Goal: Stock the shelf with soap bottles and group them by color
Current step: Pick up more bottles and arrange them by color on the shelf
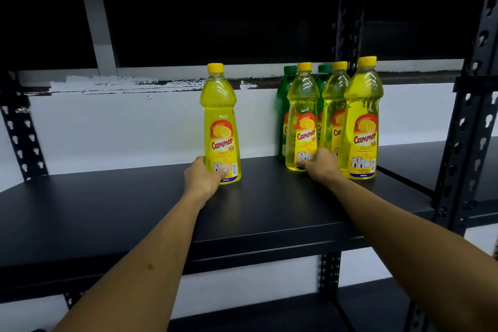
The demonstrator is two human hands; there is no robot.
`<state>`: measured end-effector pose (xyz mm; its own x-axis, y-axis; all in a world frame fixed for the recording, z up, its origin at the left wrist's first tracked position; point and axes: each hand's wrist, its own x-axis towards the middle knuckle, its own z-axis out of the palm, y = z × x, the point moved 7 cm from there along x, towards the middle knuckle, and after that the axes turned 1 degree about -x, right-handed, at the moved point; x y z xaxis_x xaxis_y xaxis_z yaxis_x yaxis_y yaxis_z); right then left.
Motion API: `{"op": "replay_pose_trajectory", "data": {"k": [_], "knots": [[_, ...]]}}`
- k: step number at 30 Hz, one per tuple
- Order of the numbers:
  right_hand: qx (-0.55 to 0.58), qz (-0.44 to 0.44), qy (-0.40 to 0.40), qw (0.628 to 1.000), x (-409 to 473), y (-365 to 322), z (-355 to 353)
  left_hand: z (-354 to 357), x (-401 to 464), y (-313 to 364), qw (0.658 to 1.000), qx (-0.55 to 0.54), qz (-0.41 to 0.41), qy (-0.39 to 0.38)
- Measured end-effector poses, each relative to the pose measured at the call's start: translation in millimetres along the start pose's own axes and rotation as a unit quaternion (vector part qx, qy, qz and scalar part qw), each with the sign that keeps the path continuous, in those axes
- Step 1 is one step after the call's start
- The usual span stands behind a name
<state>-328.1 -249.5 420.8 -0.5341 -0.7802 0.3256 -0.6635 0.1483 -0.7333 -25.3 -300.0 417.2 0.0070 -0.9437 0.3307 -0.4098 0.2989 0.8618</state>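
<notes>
- Head view: left hand [200, 175] grips lone yellow bottle [220, 127] upright on shelf [134, 205].
- Right hand [322, 166] grips another yellow bottle [301, 118] in the cluster.
- Green bottles [284, 94] mostly hidden behind.

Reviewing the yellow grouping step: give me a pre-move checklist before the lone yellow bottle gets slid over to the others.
1. Left hand has a grip low on the lone yellow bottle: ok.
2. That bottle upright on the black shelf: ok.
3. Shelf path to the yellow group bare: ok.
4. Right hand steadies the front-left yellow bottle at its base: ok.
5. Colors grouped: not ok; lone bottle stands apart, and two green bottles sit behind the yellows.
6. Caps tight: cannot tell.
</notes>
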Motion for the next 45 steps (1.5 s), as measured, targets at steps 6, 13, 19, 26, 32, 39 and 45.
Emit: {"op": "replay_pose_trajectory", "data": {"k": [6, 13, 19, 26, 32, 39, 45], "knots": [[-0.055, -0.010, 0.039, 0.998, -30.0, -22.5, 9.5, -5.0, -6.2, -3.1, 0.991, 0.110, 0.011, -0.075], [-0.058, -0.060, -0.017, 0.996, -68.2, -82.6, 51.3, -69.2, -1.4, -44.1, 0.955, 0.277, -0.015, -0.107], [0.175, -0.071, -0.169, 0.967, -74.2, -122.6, 110.8, -86.5, 1.4, -55.1, 0.944, 0.314, 0.000, -0.098], [0.204, -0.044, -0.141, 0.968, -59.1, -118.2, 120.1, -81.4, 5.3, -55.5, 0.936, 0.336, 0.018, -0.104], [0.207, -0.069, -0.140, 0.966, -57.9, -117.8, 117.6, -81.1, 2.6, -52.7, 0.932, 0.347, 0.028, -0.102], [0.180, -0.096, -0.167, 0.965, -57.5, -96.8, 86.7, -76.6, -5.2, -43.7, 0.926, 0.360, 0.045, -0.101], [0.173, -0.094, -0.170, 0.966, -57.2, -64.5, 46.5, -63.3, -15.1, -32.2, 0.928, 0.354, 0.037, -0.107]]}}
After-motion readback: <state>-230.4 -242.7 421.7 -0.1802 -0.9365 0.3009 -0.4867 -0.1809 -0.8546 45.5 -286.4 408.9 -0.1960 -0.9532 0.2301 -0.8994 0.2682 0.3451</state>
